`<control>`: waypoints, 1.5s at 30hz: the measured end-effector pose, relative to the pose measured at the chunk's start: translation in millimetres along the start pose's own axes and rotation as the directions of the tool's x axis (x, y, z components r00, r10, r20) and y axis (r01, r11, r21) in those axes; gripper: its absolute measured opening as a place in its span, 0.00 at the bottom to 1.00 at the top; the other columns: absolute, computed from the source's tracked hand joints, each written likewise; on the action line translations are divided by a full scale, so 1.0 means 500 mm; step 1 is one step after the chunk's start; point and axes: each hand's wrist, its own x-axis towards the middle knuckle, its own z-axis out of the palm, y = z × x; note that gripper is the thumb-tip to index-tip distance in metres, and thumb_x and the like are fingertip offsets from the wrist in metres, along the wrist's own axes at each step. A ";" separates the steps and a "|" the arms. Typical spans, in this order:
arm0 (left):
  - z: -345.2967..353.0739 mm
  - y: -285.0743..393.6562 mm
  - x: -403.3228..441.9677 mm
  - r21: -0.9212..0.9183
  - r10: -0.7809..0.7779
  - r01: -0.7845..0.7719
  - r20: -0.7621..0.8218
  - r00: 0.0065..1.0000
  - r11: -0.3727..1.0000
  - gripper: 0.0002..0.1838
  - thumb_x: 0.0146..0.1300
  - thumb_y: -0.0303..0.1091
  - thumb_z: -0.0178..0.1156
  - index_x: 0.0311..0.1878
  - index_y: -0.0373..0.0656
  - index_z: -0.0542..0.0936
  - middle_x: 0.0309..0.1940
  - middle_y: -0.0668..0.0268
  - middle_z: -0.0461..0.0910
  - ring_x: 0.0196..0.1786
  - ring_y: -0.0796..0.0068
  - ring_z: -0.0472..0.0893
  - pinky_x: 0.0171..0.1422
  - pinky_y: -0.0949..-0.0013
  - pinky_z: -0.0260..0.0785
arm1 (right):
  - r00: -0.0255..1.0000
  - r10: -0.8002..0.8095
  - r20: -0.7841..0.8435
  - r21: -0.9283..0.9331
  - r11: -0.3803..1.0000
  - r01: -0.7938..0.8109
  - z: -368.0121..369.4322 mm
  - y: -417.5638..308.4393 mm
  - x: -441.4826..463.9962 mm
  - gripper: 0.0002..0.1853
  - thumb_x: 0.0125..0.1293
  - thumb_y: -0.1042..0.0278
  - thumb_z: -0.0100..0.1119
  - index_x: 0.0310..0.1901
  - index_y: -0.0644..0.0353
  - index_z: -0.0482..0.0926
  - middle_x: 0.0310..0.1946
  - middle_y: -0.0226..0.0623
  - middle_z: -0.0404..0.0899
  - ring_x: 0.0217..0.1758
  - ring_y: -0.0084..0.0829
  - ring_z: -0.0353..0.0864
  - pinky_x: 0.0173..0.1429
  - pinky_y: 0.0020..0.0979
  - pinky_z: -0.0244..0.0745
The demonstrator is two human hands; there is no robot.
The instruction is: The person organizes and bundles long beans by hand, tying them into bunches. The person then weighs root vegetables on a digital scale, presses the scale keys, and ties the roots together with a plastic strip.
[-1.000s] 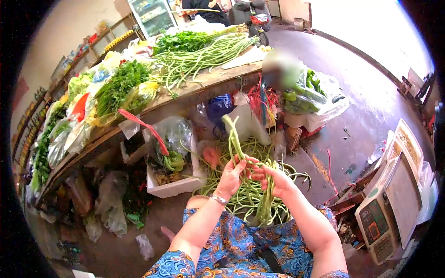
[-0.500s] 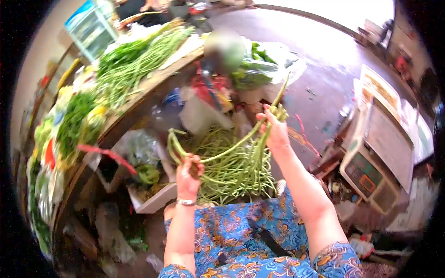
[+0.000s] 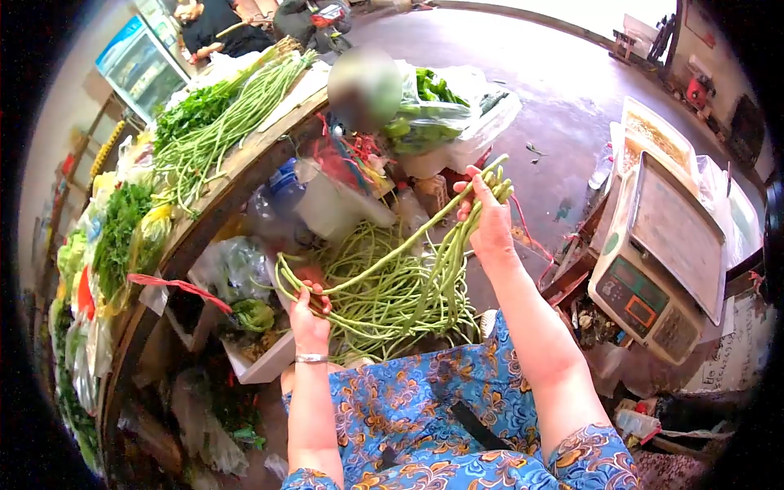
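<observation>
1. Green, long and thin: the beans. I see a bundle [image 3: 454, 257] hanging from the right hand [image 3: 490, 219], whose fingers are closed round its upper end.
2. The left hand [image 3: 310, 320] has its fingers curled on bean ends. I cannot tell how many it grips.
3. One strand [image 3: 407, 244] slants up from the left hand to the right.
4. Below both hands, the pile [image 3: 384, 298] lies tangled in front of the lap. Its support is hidden from me.
5. Caution: the bundle's lower part overlaps the pile. If ends are snagged there, a hard lift could snap beans or drag others along.
6. Caution: if the right fingers loosen to admit another bean, the bundle could slip.
7. Caution: the white box [image 3: 265, 359] is just beside the left hand. A low outward sweep could catch loose ends on its rim.
8. Farther out, I note the loaded table [image 3: 253, 155] at left, a bag [image 3: 429, 122] beyond the right hand, and the scale [image 3: 665, 269] at far right.
</observation>
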 end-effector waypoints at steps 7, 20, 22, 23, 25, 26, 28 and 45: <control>-0.037 -0.001 0.014 0.141 0.073 -0.064 -0.054 0.996 0.988 0.09 0.76 0.38 0.49 0.48 0.45 0.74 0.35 0.67 0.80 0.30 0.75 0.76 0.28 0.70 0.64 | 0.999 -0.004 0.031 0.010 1.000 0.003 -0.022 -0.002 0.010 0.13 0.73 0.61 0.55 0.54 0.57 0.78 0.31 0.33 0.81 0.23 0.18 0.71 0.26 0.22 0.67; 0.014 -0.011 -0.005 0.798 0.153 -0.042 -0.063 0.986 0.601 0.12 0.74 0.39 0.51 0.46 0.40 0.78 0.25 0.67 0.79 0.20 0.81 0.75 0.23 0.77 0.64 | 0.999 -0.012 0.036 -0.141 0.990 0.017 0.028 -0.005 -0.023 0.11 0.70 0.60 0.60 0.41 0.60 0.77 0.23 0.30 0.77 0.27 0.25 0.77 0.32 0.27 0.74; 0.021 -0.010 0.001 0.726 0.138 -0.109 0.019 0.990 0.680 0.11 0.73 0.36 0.52 0.44 0.39 0.78 0.24 0.66 0.79 0.20 0.81 0.74 0.26 0.75 0.68 | 0.976 0.097 0.197 -0.181 0.981 -0.061 0.016 0.002 -0.025 0.09 0.70 0.62 0.60 0.43 0.59 0.76 0.23 0.30 0.76 0.25 0.24 0.76 0.28 0.26 0.72; 0.033 -0.005 -0.004 0.626 0.049 -0.090 0.082 0.995 0.774 0.11 0.74 0.37 0.52 0.45 0.40 0.78 0.24 0.69 0.78 0.21 0.82 0.73 0.26 0.77 0.68 | 0.958 0.173 0.230 -0.235 0.965 -0.117 0.013 0.020 -0.027 0.09 0.70 0.62 0.61 0.42 0.58 0.77 0.23 0.29 0.75 0.24 0.23 0.75 0.27 0.26 0.71; 0.054 -0.014 -0.016 0.438 -0.017 -0.085 0.222 0.975 0.895 0.12 0.75 0.39 0.52 0.46 0.42 0.78 0.26 0.70 0.78 0.25 0.82 0.74 0.28 0.76 0.65 | 0.914 0.306 0.266 -0.391 0.901 -0.188 0.014 0.061 -0.037 0.09 0.66 0.62 0.65 0.39 0.57 0.78 0.22 0.25 0.73 0.21 0.19 0.71 0.26 0.23 0.67; 0.060 -0.023 -0.014 0.371 -0.022 -0.089 0.286 0.958 0.924 0.11 0.75 0.39 0.51 0.46 0.43 0.78 0.27 0.70 0.78 0.27 0.83 0.74 0.29 0.77 0.65 | 0.907 0.345 0.242 -0.555 0.816 -0.162 0.017 0.076 -0.052 0.11 0.63 0.61 0.69 0.39 0.57 0.80 0.23 0.23 0.73 0.21 0.17 0.69 0.26 0.22 0.64; 0.084 -0.028 -0.031 0.372 -0.081 -0.050 0.328 0.941 0.927 0.11 0.75 0.38 0.51 0.47 0.43 0.78 0.27 0.70 0.77 0.27 0.82 0.72 0.30 0.77 0.64 | 0.857 0.448 0.255 -0.622 0.754 -0.210 0.035 0.114 -0.078 0.12 0.61 0.61 0.70 0.41 0.58 0.81 0.24 0.22 0.75 0.22 0.16 0.69 0.28 0.21 0.63; 0.083 -0.021 -0.040 0.569 -0.016 -0.137 0.256 0.967 0.811 0.23 0.76 0.52 0.45 0.58 0.44 0.74 0.42 0.65 0.82 0.36 0.78 0.80 0.33 0.77 0.69 | 0.769 0.565 0.299 -0.351 0.815 -0.462 0.057 0.147 -0.082 0.10 0.67 0.62 0.61 0.37 0.60 0.77 0.28 0.33 0.80 0.28 0.28 0.80 0.37 0.31 0.79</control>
